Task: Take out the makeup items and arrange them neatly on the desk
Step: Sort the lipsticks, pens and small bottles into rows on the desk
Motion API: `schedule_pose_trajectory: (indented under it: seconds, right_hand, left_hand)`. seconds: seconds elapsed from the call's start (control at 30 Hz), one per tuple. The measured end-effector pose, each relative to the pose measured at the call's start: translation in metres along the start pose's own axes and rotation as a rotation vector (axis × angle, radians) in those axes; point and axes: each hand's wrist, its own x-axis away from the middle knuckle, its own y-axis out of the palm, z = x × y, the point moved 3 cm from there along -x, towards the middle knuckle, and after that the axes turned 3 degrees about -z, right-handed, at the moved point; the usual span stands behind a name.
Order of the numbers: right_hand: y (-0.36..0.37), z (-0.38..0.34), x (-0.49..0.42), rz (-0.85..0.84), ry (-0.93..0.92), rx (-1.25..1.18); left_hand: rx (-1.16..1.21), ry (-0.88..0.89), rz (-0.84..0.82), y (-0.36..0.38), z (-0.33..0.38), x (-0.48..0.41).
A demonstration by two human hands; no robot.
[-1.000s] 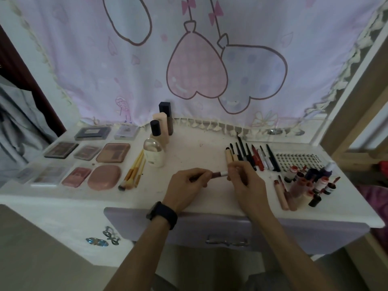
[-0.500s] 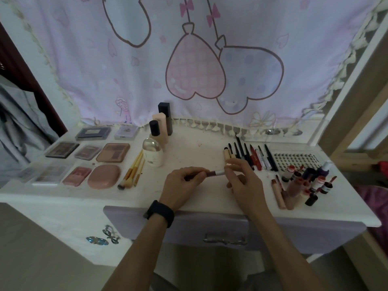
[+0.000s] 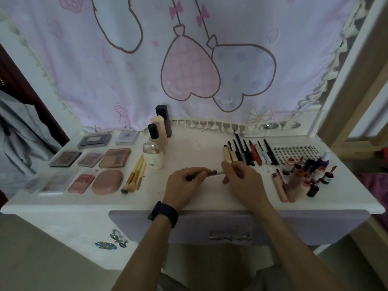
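Near the middle of the surface (image 3: 189, 148), the left hand (image 3: 184, 183) grips the dark body of a slim lip pen (image 3: 213, 172) and the right hand (image 3: 243, 181) pinches its pale end; it seems best to keep it level, then lay it parallel beside the far pencil row (image 3: 249, 153).

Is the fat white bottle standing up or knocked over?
Standing up: the white bottle sits on its base on the desk, shiny cap pointing up.
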Motion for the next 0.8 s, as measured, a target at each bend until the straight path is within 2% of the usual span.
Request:
schedule_pose_trajectory:
  seconds: [0.2, 0.3, 0.47, 0.67, 0.8]
  right_hand:
    - [-0.0017, 0.0034, 0.0027, -0.022, -0.068, -0.061]
    - [-0.0036, 0.0028, 0.0005, -0.014, -0.024, -0.118]
    - [0.0017, 0.0029, 0.0003, 0.045, -0.005, 0.016]
    - [-0.0008, 0.0045, 0.0030, -0.016, -0.069, -0.050]
    - [0.0004, 0.0023, 0.0014, -0.006, -0.005, -0.041]
  left_hand:
    - [-0.001, -0.007, 0.007, 0.0018, -0.0002, -0.0004]
    - [-0.002, -0.003, 0.013, 0.0009, 0.0000, -0.0001]
    - [-0.024, -0.003, 0.006, 0.0005, 0.0000, -0.0001]
    - [-0.002, -0.019, 0.034, -0.0005, -0.0002, -0.0003]
    - [-0.009, -0.025, 0.030, -0.0009, 0.0010, 0.0002]
